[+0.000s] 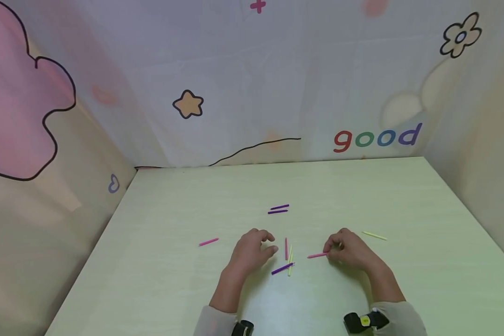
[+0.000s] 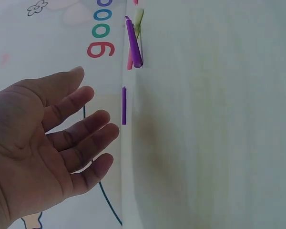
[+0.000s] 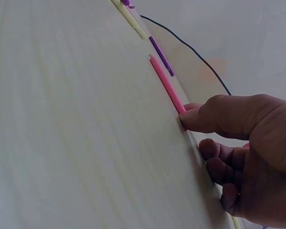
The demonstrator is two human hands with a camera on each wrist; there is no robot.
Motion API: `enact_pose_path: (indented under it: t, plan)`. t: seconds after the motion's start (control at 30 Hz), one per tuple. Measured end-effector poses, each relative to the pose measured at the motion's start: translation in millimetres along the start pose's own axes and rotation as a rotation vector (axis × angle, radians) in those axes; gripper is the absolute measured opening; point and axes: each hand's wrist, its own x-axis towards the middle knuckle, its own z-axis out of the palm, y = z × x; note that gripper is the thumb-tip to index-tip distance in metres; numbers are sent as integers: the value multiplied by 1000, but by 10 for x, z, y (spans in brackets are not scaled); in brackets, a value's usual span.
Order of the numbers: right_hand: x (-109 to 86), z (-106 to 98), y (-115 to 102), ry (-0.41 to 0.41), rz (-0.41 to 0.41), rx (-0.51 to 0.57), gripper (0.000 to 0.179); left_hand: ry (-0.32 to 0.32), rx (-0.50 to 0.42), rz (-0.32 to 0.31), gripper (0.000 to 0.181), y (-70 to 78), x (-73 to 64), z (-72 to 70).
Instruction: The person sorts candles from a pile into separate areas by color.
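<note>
My right hand [image 1: 347,249] pinches the end of a thin pink candle [image 1: 316,255] between thumb and forefinger, close to the tabletop; its pale tip points left. Opposite, my left hand [image 1: 252,252] hovers with loosely bent fingers and holds nothing, as the left wrist view confirms. Between the hands, a purple candle [image 1: 280,269] lies slanted across yellow candles [image 1: 291,256], with another pink candle [image 1: 286,247] at their upper end. In the left wrist view this purple candle [image 2: 134,43] shows a short wick-like tip.
Two purple candles [image 1: 278,212] lie side by side farther back. One pink candle [image 1: 208,242] rests to the left, a yellow candle [image 1: 374,235] to the right. The pale table [image 1: 151,280] meets a printed backdrop [image 1: 252,93] behind and at the sides.
</note>
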Motion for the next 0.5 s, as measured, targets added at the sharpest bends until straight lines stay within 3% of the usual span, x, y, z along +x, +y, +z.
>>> enact_pose_path:
  t: [0.5]
  plan:
    - [-1,14,-2,10,17,-20,11,-103,-67,34,20,64,-193,14]
